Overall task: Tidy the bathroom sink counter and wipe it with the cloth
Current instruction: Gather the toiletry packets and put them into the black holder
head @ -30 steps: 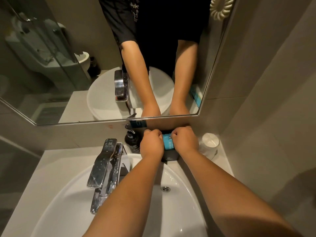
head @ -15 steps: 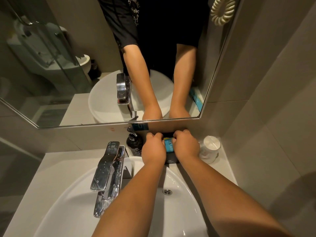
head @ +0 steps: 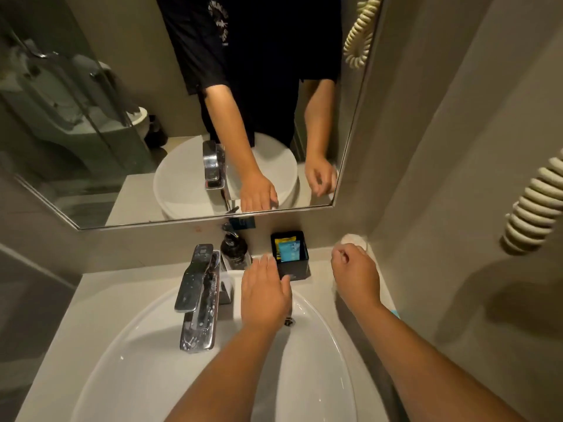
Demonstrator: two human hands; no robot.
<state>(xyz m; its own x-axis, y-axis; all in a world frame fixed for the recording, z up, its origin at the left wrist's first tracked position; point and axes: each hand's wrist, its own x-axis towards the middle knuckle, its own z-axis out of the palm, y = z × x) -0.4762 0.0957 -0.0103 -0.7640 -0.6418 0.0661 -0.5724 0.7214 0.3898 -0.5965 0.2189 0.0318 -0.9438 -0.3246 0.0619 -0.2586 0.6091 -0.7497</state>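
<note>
Mirror point(head: 122, 123) on the back wall, reflecting a glass shower door and toilet. Coiled cream cord point(head: 536, 208) hangs on the right wall. Small blue tag point(head: 242, 222) under the mirror's edge.

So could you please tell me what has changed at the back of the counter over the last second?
Both hands have let go of the blue packet, which now stands in the black box beside a yellow one. The left hand has drawn back, open, by the box's front corner. The right hand has moved right to the white cup. The soap bottle and tap have stayed put.
</note>
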